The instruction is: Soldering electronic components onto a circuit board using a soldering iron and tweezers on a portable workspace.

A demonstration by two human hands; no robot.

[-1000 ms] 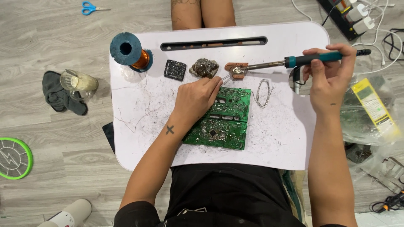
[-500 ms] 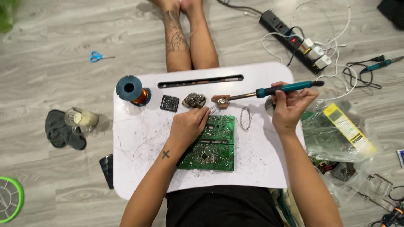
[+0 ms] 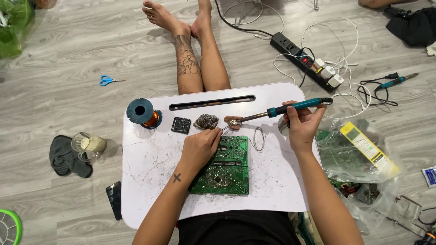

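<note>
A green circuit board (image 3: pixel 227 170) lies on the white lap table (image 3: pixel 150 168). My left hand (image 3: pixel 200 147) rests on the board's upper left part and pinches thin metal tweezers (image 3: pixel 224 129) that point up and right. My right hand (image 3: pixel 302 124) grips a soldering iron (image 3: pixel 290 108) by its teal handle. The iron's tip touches a small brown pad (image 3: pixel 232 121) just above the board. A loop of solder wire (image 3: pixel 259 138) lies between the board and my right hand.
On the table stand a copper wire spool (image 3: pixel 143 113), a black square piece (image 3: pixel 181 125) and a grey metal lump (image 3: pixel 205 121). Around it on the floor: power strip (image 3: pixel 299 52), blue scissors (image 3: pixel 106 80), second iron (image 3: pixel 395 82), plastic bags (image 3: pixel 359 149), glass mug (image 3: pixel 88 144), phone (image 3: pixel 113 199).
The view has pulled back and now shows more floor and my legs. Both hands keep their hold and place; the iron's tip stays at the brown pad.
</note>
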